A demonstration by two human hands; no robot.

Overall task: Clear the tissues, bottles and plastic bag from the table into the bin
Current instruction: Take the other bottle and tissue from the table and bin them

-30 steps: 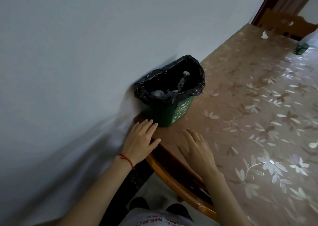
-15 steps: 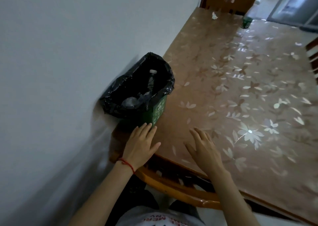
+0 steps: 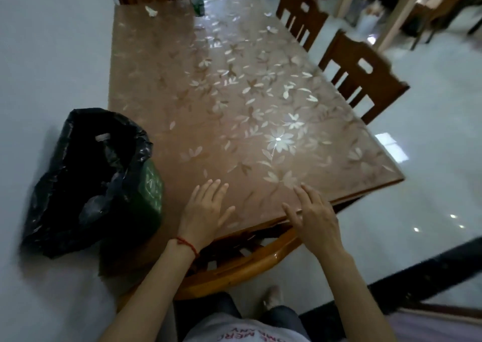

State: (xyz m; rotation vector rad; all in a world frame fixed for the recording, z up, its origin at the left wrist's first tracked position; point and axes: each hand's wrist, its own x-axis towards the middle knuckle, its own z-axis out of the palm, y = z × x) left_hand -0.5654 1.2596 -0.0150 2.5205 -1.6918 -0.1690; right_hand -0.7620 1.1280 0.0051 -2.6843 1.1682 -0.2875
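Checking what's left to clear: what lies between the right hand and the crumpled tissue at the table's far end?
Head view: only bare flowered tabletop lies between the right hand and the tissue.

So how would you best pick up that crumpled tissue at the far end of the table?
Pinch the crumpled tissue by its raised top folds, coming from above. It lies loose on the table with space around it, though it's small and blurred here.

One head view looks forward and down along the table [image 3: 234, 94] from its near end.
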